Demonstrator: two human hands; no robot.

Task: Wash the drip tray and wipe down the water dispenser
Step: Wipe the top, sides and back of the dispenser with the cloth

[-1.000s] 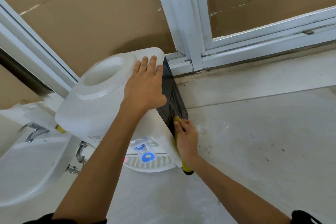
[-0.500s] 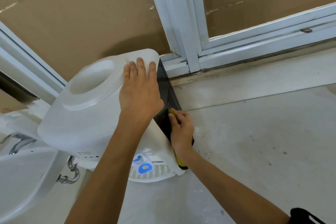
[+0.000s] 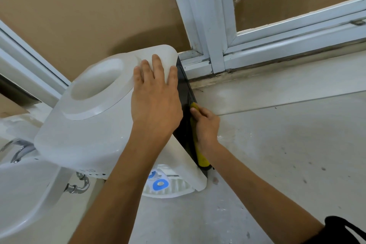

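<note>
**Bracing the Dispenser to Scrub Its Back**

While the left hand [image 3: 156,103] is lying flat, fingers spread, on top of the white water dispenser [image 3: 95,125], it is likely steadying the dispenser against the push of the scrubbing. The right hand [image 3: 206,125] is gripping a yellow sponge [image 3: 202,156] and pressing it against the dispenser's black back panel [image 3: 184,85]. The drip tray [image 3: 168,188] is sitting at the dispenser's foot, below the blue taps. A sink [image 3: 23,188] is standing left of the dispenser, and a window frame [image 3: 206,25] is rising behind it.
</note>
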